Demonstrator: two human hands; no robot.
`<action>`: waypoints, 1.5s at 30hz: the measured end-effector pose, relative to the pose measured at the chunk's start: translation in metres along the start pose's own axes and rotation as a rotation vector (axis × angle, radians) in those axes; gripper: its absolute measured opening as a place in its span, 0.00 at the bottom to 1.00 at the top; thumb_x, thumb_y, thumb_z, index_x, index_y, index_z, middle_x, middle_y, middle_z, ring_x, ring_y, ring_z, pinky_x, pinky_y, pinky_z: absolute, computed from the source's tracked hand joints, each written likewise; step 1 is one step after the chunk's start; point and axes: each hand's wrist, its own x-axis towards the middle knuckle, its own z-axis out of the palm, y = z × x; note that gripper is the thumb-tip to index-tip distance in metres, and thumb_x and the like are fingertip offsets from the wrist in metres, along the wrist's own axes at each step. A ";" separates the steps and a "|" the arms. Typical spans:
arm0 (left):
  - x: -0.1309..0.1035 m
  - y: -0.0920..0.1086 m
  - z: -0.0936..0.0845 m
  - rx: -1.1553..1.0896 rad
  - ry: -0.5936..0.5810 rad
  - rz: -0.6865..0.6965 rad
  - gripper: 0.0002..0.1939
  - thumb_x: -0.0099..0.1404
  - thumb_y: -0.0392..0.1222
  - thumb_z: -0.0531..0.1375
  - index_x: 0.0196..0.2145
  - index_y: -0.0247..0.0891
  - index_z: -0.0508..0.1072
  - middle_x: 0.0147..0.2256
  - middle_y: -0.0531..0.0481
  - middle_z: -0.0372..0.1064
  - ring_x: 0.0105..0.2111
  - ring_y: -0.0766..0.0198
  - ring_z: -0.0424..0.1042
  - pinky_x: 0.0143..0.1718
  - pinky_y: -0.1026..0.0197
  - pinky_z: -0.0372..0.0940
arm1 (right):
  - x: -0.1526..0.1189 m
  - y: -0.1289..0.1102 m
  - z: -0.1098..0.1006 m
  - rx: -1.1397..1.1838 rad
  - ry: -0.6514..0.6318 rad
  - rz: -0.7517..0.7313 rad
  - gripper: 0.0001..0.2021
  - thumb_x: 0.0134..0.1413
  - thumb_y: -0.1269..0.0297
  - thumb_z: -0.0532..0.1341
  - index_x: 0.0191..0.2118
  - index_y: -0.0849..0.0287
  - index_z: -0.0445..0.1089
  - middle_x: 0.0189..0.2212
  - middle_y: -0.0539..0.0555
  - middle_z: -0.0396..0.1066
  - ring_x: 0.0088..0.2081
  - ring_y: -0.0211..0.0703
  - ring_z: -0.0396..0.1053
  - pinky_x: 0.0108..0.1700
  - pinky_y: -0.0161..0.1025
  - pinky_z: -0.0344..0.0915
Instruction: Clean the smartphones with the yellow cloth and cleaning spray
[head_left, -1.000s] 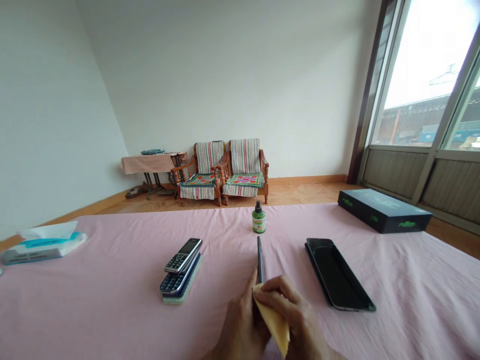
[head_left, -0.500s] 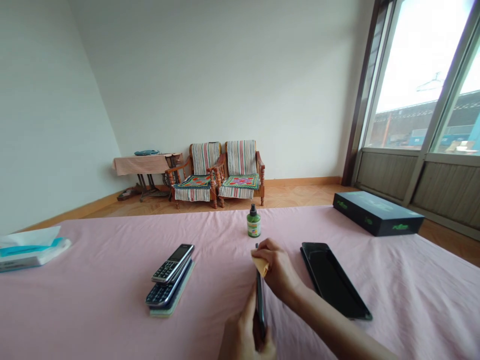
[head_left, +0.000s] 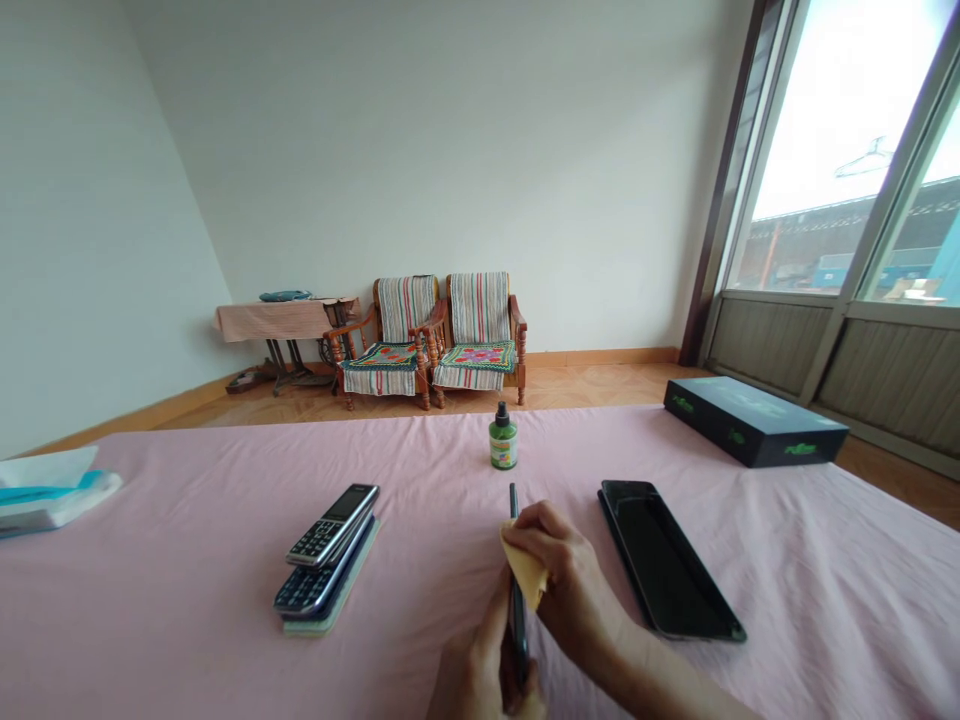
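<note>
My left hand (head_left: 474, 662) grips the near end of a thin dark tablet (head_left: 518, 622), which stands on its edge so that only its narrow side shows. Its screen cannot be seen from here. A folded yellow cloth (head_left: 528, 578) is pinched in my right hand (head_left: 576, 575) and pressed against the tablet's upper edge, about midway along. Just beyond the tablet's far end stands a small green spray bottle (head_left: 503, 443) with a black top. To the right of my right hand, a black tablet (head_left: 671, 560) lies flat, apparently on top of another dark one.
Left of my hands is a stack of keypad phones (head_left: 334, 525) on a pale slab. A tissue pack (head_left: 64, 500) lies at the far left, a black box (head_left: 756, 420) at the back right. Pink cloth (head_left: 195, 590) covers the surface. Two wooden armchairs (head_left: 480, 355) stand beyond.
My right hand has slid the yellow cloth toward me along the tablet's edge, uncovering more of the far end. My left hand keeps its hold. The view has shifted slightly.
</note>
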 end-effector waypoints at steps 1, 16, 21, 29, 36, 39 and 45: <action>0.000 0.000 0.000 0.006 -0.001 0.004 0.36 0.50 0.31 0.58 0.59 0.31 0.60 0.21 0.53 0.70 0.18 0.65 0.69 0.22 0.70 0.62 | 0.006 0.003 0.000 -0.024 0.008 0.005 0.13 0.47 0.82 0.56 0.28 0.58 0.74 0.34 0.54 0.67 0.34 0.39 0.67 0.35 0.34 0.65; 0.003 0.019 -0.011 -0.045 -0.084 -0.006 0.34 0.51 0.27 0.57 0.57 0.31 0.61 0.26 0.51 0.73 0.23 0.64 0.72 0.25 0.69 0.64 | -0.006 0.004 -0.003 0.039 0.024 -0.023 0.14 0.50 0.81 0.56 0.35 0.57 0.75 0.36 0.55 0.66 0.38 0.41 0.67 0.39 0.36 0.66; 0.005 0.032 -0.018 -0.219 -0.158 -0.016 0.24 0.54 0.28 0.59 0.50 0.34 0.66 0.29 0.51 0.73 0.27 0.62 0.74 0.27 0.68 0.66 | -0.045 -0.014 -0.011 0.100 0.026 -0.111 0.18 0.53 0.77 0.58 0.48 0.52 0.71 0.38 0.56 0.65 0.38 0.42 0.68 0.37 0.35 0.68; 0.003 0.029 -0.016 -0.213 -0.126 0.005 0.19 0.55 0.29 0.58 0.46 0.34 0.68 0.29 0.51 0.73 0.28 0.62 0.74 0.28 0.68 0.66 | -0.044 -0.015 -0.012 0.089 0.034 -0.093 0.16 0.53 0.75 0.59 0.46 0.52 0.73 0.37 0.56 0.67 0.37 0.41 0.69 0.36 0.34 0.68; 0.002 0.022 -0.010 -0.032 -0.052 0.073 0.35 0.53 0.27 0.55 0.60 0.33 0.59 0.32 0.49 0.75 0.29 0.63 0.75 0.32 0.69 0.67 | 0.026 0.024 0.001 -0.057 0.089 0.028 0.14 0.47 0.82 0.55 0.27 0.58 0.76 0.34 0.54 0.68 0.37 0.39 0.67 0.40 0.35 0.64; 0.001 0.025 -0.015 -0.010 -0.044 0.075 0.35 0.53 0.29 0.54 0.61 0.32 0.58 0.32 0.49 0.75 0.27 0.63 0.74 0.31 0.70 0.68 | 0.046 0.035 0.005 -0.093 0.061 0.114 0.15 0.43 0.84 0.55 0.24 0.60 0.75 0.34 0.55 0.69 0.36 0.39 0.68 0.40 0.33 0.62; -0.001 0.019 -0.031 0.137 0.001 0.170 0.30 0.56 0.33 0.53 0.58 0.33 0.62 0.28 0.48 0.75 0.24 0.61 0.74 0.31 0.67 0.69 | 0.049 0.050 0.016 -0.080 0.057 0.262 0.13 0.44 0.80 0.54 0.19 0.61 0.72 0.21 0.50 0.68 0.25 0.36 0.67 0.28 0.30 0.58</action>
